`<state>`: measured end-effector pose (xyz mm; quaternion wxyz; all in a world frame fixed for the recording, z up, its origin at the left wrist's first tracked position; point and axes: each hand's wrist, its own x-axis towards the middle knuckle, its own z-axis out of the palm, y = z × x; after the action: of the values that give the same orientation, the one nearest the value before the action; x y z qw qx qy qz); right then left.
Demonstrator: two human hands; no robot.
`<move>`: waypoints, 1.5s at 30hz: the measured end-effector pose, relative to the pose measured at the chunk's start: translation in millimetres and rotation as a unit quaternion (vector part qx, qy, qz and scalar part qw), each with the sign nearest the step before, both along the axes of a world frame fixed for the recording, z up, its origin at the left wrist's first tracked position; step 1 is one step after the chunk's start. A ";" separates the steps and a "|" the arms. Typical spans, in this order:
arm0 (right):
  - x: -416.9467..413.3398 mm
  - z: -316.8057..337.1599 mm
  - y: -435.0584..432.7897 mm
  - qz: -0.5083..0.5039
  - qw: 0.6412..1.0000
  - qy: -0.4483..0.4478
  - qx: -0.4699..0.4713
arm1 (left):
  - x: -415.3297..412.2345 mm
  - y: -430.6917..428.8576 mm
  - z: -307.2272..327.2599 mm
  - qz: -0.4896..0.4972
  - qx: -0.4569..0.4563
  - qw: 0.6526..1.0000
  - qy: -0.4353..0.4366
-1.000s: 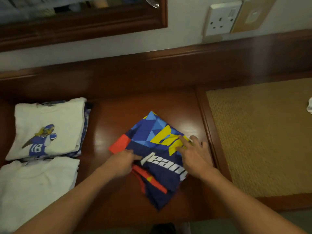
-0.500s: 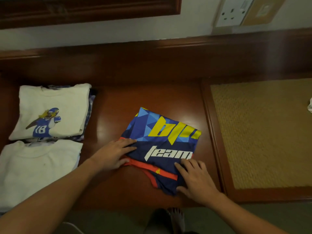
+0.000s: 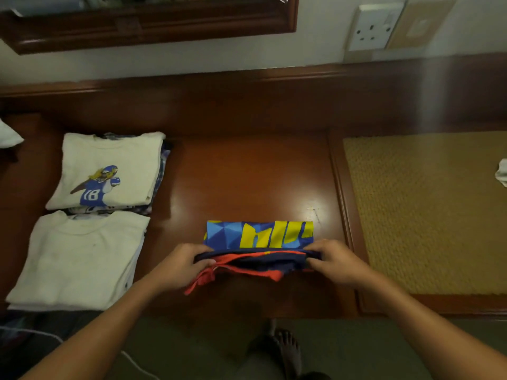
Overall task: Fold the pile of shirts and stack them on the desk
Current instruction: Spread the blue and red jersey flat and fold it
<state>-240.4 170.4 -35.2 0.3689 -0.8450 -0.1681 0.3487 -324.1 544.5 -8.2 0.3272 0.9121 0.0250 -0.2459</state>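
Well along, judging by the left of the dark wooden surface (image 3: pixel 247 174): folded stack topped by a white footballer-print shirt (image 3: pixel 109 171), plus plain white folded stack (image 3: pixel 79 259). Near the front edge, blue, yellow and red patterned jersey (image 3: pixel 258 235), pinched at either end in the grip of left hand (image 3: pixel 179 266) and right hand (image 3: pixel 336 263). Left to do: finish folding, then stack.

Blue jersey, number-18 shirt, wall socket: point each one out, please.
blue jersey (image 3: pixel 258 234): head view, on its blue-and-yellow upper panel.
number-18 shirt (image 3: pixel 109 174): head view, on the printed player figure.
wall socket (image 3: pixel 374 27): head view, on its white faceplate.
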 end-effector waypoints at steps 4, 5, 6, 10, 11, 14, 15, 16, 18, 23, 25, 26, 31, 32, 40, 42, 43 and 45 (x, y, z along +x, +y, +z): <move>26.2 42.2 -13.3 -0.058 0.979 0.167 0.101 | 26.9 -0.9 59.8 0.077 -0.137 0.980 0.124; 33.6 52.5 -15.6 -0.068 0.971 0.197 0.117 | 33.6 -0.2 71.0 0.092 -0.172 0.967 0.164; 40.3 61.6 -15.0 -0.075 0.964 0.221 0.130 | 39.6 0.1 78.5 0.112 -0.202 0.953 0.194; 68.3 36.8 0.6 -0.188 0.950 0.231 0.091 | 65.8 2.8 52.3 0.269 -0.309 0.885 0.220; 75.6 21.9 4.5 -0.221 0.954 0.196 0.050 | 72.5 4.8 34.1 0.336 -0.313 0.864 0.206; 89.2 -14.8 8.6 -0.233 0.964 0.047 -0.122 | 77.5 6.9 -20.1 0.461 -0.222 0.849 0.132; 89.6 -23.0 8.4 -0.237 0.958 0.012 -0.160 | 74.4 4.1 -32.5 0.480 -0.176 0.852 0.109; 88.6 -28.9 8.6 -0.248 0.953 -0.015 -0.176 | 69.5 1.4 -42.2 0.492 -0.153 0.852 0.088; 85.6 -37.1 11.9 -0.259 0.950 -0.064 -0.163 | 60.4 -5.8 -52.6 0.491 -0.156 0.856 0.046; 84.8 -52.9 40.8 -0.262 0.951 -0.086 -0.136 | 50.9 -14.6 -73.3 0.450 -0.138 0.882 -0.017; 86.4 -62.5 48.7 -0.269 0.943 -0.088 -0.177 | 53.4 -14.5 -78.5 0.448 -0.119 0.886 -0.024; 86.7 -66.0 50.4 -0.277 0.938 -0.089 -0.188 | 55.3 -14.4 -77.9 0.441 -0.105 0.891 -0.024; 86.4 -65.5 34.2 -0.311 0.924 -0.101 -0.201 | 67.9 -18.2 -73.0 0.408 -0.143 0.900 -0.061; 85.1 -64.2 28.6 -0.320 0.917 -0.093 -0.218 | 70.6 -20.1 -73.0 0.414 -0.147 0.896 -0.064; 60.7 -63.6 50.1 -0.318 0.909 0.013 -0.270 | 83.9 -41.7 -83.2 0.388 -0.036 0.918 0.080; 56.3 -59.8 50.5 -0.324 0.916 0.019 -0.237 | 77.8 -49.1 -83.1 0.381 -0.037 0.921 0.070; 53.6 -59.1 48.5 -0.323 0.923 0.013 -0.210 | 73.1 -52.4 -81.8 0.375 -0.038 0.925 0.049; 45.0 -47.8 44.5 -0.317 0.938 0.008 -0.141 | 59.5 -55.9 -76.6 0.379 -0.041 0.925 -0.002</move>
<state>-195.5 214.8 -83.0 0.3389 -0.8950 0.1622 0.2403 -264.6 488.6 -84.8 0.4336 0.8208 0.3576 -0.1021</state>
